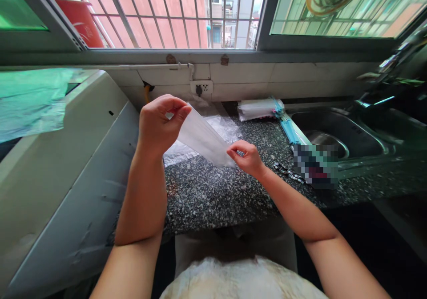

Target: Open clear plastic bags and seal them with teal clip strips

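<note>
- A speckled dark worktop (213,201) spreads from the centre of the view down towards 6 o'clock
- The translucent plastic strip (205,137) is at the centre, held slantwise above the worktop
- The left hand (162,123), on the strip's 10 o'clock side, pinches its upper end between thumb and fingers
- The right hand (246,157), on its 4 o'clock side, grips the lower end with curled fingertips
- Crinkled clear plastic (180,153) lies on the worktop, partly behind the strip
- At 2 o'clock lies a bundle of clear packaging (256,109); at 3 o'clock, a blue item (290,132) near the metal sink (330,123)
- A pixelated patch hides something between 3 and 4 o'clock
- A pale sloping unit (50,157) fills 9 o'clock, green sheeting (33,103) on top
- At 12 o'clock, a tiled wall (247,77) with a socket (207,86) runs beneath a barred window (150,5)
</note>
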`<state>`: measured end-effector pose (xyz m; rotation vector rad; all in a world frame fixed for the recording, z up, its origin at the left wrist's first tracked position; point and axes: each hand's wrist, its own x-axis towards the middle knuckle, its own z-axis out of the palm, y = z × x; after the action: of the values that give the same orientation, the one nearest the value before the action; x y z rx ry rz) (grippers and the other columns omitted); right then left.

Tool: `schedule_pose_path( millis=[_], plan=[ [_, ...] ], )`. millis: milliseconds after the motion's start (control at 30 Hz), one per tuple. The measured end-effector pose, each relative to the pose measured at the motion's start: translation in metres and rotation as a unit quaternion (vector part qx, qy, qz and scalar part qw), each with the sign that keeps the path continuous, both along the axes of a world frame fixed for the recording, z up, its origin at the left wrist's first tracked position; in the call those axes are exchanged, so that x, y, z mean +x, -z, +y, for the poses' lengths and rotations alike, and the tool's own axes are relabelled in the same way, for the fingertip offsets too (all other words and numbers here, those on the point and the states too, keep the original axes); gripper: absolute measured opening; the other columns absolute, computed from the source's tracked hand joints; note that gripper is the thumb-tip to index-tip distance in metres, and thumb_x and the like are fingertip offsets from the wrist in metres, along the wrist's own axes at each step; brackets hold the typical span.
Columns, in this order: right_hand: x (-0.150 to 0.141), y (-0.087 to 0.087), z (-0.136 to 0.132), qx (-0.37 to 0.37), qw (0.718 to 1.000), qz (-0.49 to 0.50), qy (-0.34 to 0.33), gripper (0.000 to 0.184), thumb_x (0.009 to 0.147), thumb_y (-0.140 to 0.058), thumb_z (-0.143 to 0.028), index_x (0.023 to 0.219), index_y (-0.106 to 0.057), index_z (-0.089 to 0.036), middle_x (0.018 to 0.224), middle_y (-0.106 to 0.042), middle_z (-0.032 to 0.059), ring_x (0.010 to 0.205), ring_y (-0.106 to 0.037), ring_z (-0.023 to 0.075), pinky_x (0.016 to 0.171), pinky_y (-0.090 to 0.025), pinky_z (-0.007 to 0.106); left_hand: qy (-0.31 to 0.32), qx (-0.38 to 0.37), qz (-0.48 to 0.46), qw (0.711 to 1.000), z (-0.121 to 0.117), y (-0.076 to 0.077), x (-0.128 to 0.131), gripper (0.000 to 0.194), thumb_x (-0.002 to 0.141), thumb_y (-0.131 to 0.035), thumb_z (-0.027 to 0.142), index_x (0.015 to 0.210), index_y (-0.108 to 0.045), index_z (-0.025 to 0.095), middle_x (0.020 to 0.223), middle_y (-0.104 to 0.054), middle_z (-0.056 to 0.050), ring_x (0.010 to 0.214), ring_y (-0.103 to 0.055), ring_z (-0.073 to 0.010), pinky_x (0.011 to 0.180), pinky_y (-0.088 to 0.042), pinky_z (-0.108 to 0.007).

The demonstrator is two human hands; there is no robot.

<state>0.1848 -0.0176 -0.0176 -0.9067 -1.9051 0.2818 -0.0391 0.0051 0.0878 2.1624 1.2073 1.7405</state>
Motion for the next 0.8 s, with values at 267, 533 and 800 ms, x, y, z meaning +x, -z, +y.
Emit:
schedule_pose_path(
  millis=[267,533,800],
  plan=[
    [0.0,0.001,0.0,0.001,1.0,0.0,-0.001,0.023,0.085,-0.056,-0.03,0.064,-0.059,-0.02,0.063,-0.063,0.0015,0.063,-0.055,0.0129,0.063,-0.043,0.029,0.003,0.001,-0.004,1.0,-0.001,-0.001,0.002,0.01,0.074,-0.066,0.025,0.065,-0.063,0.021,0.062,-0.058,0.001,0.059,-0.052,-0.0116,0.059,-0.042,-0.028],
    [0.002,0.0,0.001,-0.017,1.0,-0.005,-0.009,0.021,0.084,-0.057,-0.031,0.065,-0.059,-0.02,0.066,-0.065,0.0015,0.065,-0.056,0.0134,0.066,-0.044,0.03,0.002,-0.008,-0.029,1.0,0.004,0.001,-0.008,0.007,0.074,-0.068,0.025,0.07,-0.065,0.02,0.064,-0.061,0.003,0.059,-0.051,-0.0094,0.057,-0.041,-0.027],
    [0.003,0.003,0.004,-0.006,1.0,-0.02,0.005,0.023,0.085,-0.054,-0.029,0.064,-0.058,-0.021,0.064,-0.064,0.0018,0.064,-0.055,0.014,0.065,-0.043,0.03,-0.008,-0.015,-0.051,0.999,0.002,-0.003,-0.016,0.005,0.073,-0.071,0.022,0.069,-0.066,0.022,0.061,-0.061,0.005,0.056,-0.049,-0.0078,0.052,-0.04,-0.027]
  ],
)
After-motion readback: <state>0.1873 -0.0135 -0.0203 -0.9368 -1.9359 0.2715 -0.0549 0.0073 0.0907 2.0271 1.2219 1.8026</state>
